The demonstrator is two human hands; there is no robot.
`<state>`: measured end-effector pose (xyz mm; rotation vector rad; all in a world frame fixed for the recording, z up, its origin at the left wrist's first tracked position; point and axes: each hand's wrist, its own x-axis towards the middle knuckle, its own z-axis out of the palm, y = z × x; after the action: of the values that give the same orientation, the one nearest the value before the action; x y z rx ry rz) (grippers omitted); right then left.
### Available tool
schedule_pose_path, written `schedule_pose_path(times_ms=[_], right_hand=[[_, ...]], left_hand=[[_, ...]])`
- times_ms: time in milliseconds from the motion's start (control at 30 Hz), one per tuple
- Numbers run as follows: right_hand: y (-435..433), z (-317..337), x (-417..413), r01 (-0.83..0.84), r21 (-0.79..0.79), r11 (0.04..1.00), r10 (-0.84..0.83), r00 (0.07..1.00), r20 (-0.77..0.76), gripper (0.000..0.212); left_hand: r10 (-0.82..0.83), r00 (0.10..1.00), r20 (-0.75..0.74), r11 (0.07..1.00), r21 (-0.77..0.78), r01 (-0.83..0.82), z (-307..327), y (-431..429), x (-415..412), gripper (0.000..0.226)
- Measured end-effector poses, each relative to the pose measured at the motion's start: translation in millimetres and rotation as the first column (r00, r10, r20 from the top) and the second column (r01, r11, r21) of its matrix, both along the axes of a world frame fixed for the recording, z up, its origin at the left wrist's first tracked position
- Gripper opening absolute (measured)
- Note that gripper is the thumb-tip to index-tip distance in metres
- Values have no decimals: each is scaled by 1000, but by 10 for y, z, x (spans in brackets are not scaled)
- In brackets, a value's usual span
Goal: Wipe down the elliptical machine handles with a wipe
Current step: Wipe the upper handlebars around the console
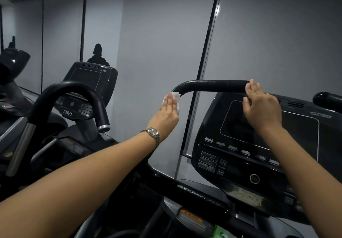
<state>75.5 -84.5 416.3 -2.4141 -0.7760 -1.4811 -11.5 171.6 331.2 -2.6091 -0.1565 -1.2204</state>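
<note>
1. Both bare forearms fill the lower frame, reaching forward and up toward a black machine.
2. Console (259,145) of the near machine: large dark panel at right, blank screen, button rows and a round green-ringed button below it.
3. Handle (209,86): black bar above the console, level along the top, curving downward at its left end. Surface looks speckled, possibly wet; cannot confirm.
4. Second machine at left, marked "750AT", with its own looped black handle (74,93) and small console (88,78). Well apart from both hands.
5. Right hand (262,106): at the right end of the level bar, fingers extended upward and resting against it, not curled around it. Seen from the back; whether the thumb wraps under the bar cannot be told.
6. Left hand (166,115): at the bar's left bend, fingers straight and together, palm pressing the wipe toward the bar.
7. Wipe (175,97): white, crumpled, between left palm and the downward curve of the bar, touching it.
8. Wristwatch (153,133): metal band, left wrist.
</note>
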Motion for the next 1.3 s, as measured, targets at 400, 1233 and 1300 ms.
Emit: schedule_pose_path(times_ms=[400,1233,1300], right_hand=[[-18,-34,34,-16,9,1000,16,1000,19,45],[-66,-5,84,-74,52,996,71,996,61,40],[-60,2,74,-69,50,996,66,996,58,40]], left_hand=[[92,995,47,952,288,-102,-175,57,164,42],[78,986,149,995,-65,-69,155,-67,60,65],[123,987,103,986,-123,-110,312,-98,68,66]])
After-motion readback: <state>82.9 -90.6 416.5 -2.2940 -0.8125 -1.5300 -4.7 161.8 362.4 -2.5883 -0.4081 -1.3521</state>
